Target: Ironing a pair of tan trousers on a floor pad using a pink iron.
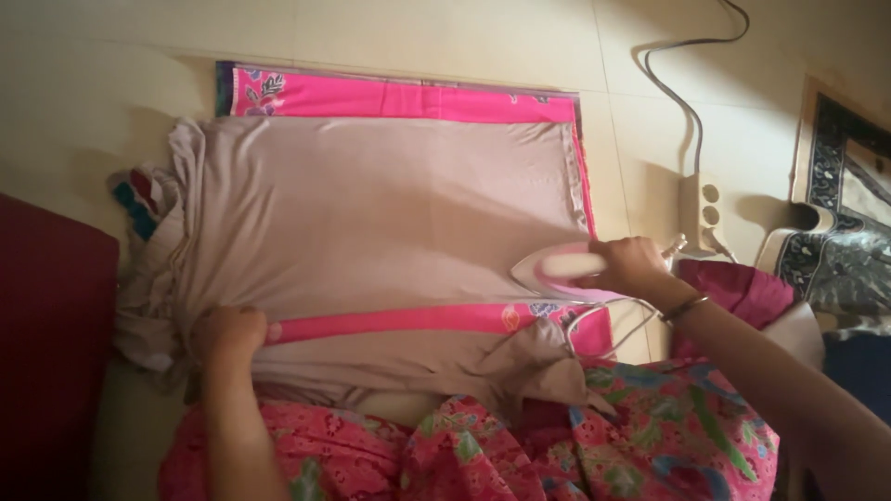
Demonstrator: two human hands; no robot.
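Note:
A beige garment [371,213] lies spread flat over a bright pink floral cloth [399,97] on the tiled floor. My right hand [631,264] grips the handle of a pink and white iron [557,274], which rests on the garment's lower right corner. My left hand [227,334] is closed on the bunched fabric at the garment's lower left edge, pinning it down. A fold of the beige cloth hangs over my lap at the bottom centre.
A white power strip [703,215] with a grey cable [682,93] lies on the tiles to the right. A patterned dark rug [835,223] sits at the far right. A dark red cushion [51,343] borders the left. My pink floral skirt [594,436] fills the bottom.

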